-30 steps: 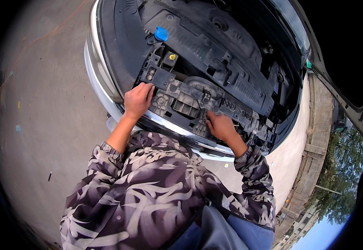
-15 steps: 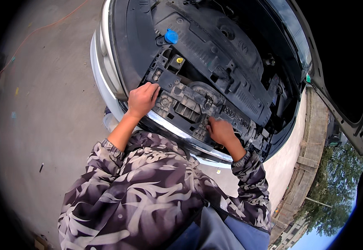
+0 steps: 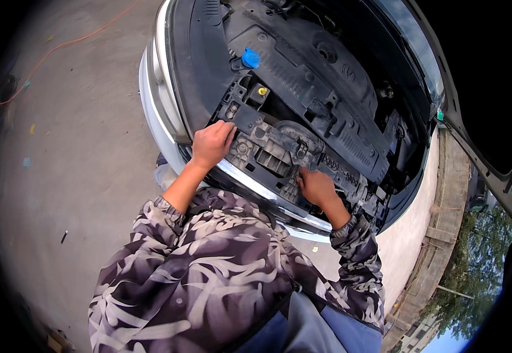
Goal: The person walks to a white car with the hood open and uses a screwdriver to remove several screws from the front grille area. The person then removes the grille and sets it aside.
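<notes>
I lean over the open engine bay of a white car (image 3: 150, 100). My left hand (image 3: 212, 143) rests with curled fingers on the black plastic front panel (image 3: 267, 138) behind the bumper, gripping its edge. My right hand (image 3: 316, 186) presses on the same panel further right, its fingers bent against the plastic near the latch area. A blue filler cap (image 3: 250, 59) and a small yellow cap (image 3: 262, 91) sit deeper in the bay, beyond my left hand. The dark engine cover (image 3: 320, 65) lies behind the panel.
The raised bonnet (image 3: 473, 147) hangs over the right side. Bare concrete ground (image 3: 73, 153) spreads to the left, with an orange cable (image 3: 73, 41) across its far part. A kerb and trees (image 3: 467, 276) lie at the lower right.
Both hands stay on the front panel in nearly the same spots. The view has shifted slightly, so the car sits a little further right and up in the picture.
</notes>
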`<state>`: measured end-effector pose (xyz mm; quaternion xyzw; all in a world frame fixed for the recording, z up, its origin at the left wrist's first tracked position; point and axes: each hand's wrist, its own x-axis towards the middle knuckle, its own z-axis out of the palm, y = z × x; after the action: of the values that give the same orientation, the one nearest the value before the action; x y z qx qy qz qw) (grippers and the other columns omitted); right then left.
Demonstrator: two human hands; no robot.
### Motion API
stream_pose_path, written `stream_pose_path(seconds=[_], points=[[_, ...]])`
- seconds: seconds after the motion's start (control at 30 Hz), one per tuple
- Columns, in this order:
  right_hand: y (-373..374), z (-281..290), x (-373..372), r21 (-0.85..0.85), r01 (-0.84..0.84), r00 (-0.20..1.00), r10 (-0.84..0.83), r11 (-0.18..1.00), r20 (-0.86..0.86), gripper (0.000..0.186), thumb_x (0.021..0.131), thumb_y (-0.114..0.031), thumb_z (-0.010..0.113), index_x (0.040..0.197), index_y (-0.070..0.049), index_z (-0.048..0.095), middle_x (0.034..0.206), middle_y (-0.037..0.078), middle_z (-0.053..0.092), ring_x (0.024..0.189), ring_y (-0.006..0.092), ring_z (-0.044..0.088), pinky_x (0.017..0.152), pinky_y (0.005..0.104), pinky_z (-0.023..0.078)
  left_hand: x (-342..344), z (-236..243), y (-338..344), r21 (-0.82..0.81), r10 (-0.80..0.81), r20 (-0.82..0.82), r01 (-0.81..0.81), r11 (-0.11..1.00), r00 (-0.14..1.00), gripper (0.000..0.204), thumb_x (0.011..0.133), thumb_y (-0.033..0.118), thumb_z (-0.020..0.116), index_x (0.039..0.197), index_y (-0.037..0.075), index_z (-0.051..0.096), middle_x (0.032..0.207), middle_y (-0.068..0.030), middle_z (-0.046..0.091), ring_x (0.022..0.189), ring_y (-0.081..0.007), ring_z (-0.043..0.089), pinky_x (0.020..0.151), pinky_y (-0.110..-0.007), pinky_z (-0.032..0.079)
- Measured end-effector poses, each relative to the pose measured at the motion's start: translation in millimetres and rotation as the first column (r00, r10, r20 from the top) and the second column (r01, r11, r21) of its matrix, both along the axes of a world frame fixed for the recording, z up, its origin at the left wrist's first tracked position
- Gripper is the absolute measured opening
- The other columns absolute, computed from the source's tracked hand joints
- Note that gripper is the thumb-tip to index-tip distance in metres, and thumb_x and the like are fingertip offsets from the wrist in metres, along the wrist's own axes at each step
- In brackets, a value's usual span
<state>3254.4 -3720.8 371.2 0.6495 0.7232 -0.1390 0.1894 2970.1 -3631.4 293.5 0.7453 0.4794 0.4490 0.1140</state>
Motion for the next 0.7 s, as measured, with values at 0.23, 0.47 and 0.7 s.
stream_pose_path(seconds=[0.23,0.47,0.7], points=[[19.7,3.5,-32.6,0.109,-0.073,0.992,0.084,0.991,-0.097,0.02,0.086,-0.03,0.058,0.092,-0.011,0.061,0.075,0.016,0.064,0.071,0.0368,0.062,0.06,0.047,0.049,-4.9,3.6,-2.1,-0.008,0.0,0.013,0.0,1.0,1.0,0.007,0.081,0.012,0.064,0.083,0.009,0.059,0.069,-0.0062,0.054,0.063,-0.0253,0.059,0.053,-0.036,0.047],[51.3,-7.4,-118.9,0.414,-0.173,0.867,0.337,0.894,-0.366,0.018,0.078,-0.014,0.06,0.096,-0.015,0.063,0.071,0.009,0.059,0.067,0.0311,0.062,0.056,0.0424,0.048,-3.0,-1.4,-2.2,-0.003,0.019,0.008,-0.019,1.0,1.0,0.007,0.08,0.013,0.064,0.083,0.009,0.059,0.07,-0.006,0.054,0.063,-0.026,0.059,0.053,-0.037,0.048],[58.5,-28.9,-118.3,0.541,-0.276,0.837,0.475,0.795,-0.272,0.019,0.073,-0.01,0.059,0.091,-0.012,0.062,0.069,0.006,0.056,0.064,0.0266,0.06,0.052,0.0389,0.047,-4.2,-4.7,-2.6,-0.001,0.017,0.009,-0.017,1.0,1.0,0.007,0.079,0.013,0.064,0.083,0.009,0.06,0.07,-0.0051,0.054,0.062,-0.0256,0.06,0.052,-0.036,0.048]])
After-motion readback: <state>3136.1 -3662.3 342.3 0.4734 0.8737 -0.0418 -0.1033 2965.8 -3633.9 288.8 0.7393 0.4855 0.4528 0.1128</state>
